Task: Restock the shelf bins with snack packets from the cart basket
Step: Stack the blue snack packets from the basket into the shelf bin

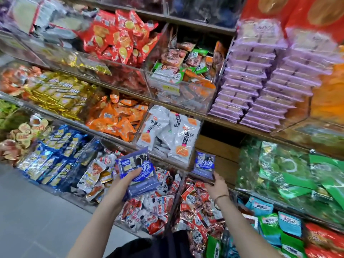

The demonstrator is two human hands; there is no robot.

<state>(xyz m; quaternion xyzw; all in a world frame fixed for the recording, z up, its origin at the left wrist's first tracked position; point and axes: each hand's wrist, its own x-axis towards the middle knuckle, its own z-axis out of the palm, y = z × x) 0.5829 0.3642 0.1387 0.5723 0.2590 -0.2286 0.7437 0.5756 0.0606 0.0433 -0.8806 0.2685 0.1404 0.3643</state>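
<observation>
My left hand [122, 185] grips a stack of blue-purple snack packets [136, 167] from below, held over the bottom row of clear bins. My right hand [216, 186] holds a single blue-purple packet [204, 164] upright by its lower edge, in front of an empty wooden gap in the shelf [219, 148] beside the bin of white packets [171, 133]. The cart basket is out of view.
Clear acrylic bins fill three shelf rows: red packets [121, 38], orange packets [116, 118], purple stacks [260, 79], green bags [290, 174], blue packets [55, 155], and red-white packets [149, 207] under my hands. Grey floor [28, 211] lies at left.
</observation>
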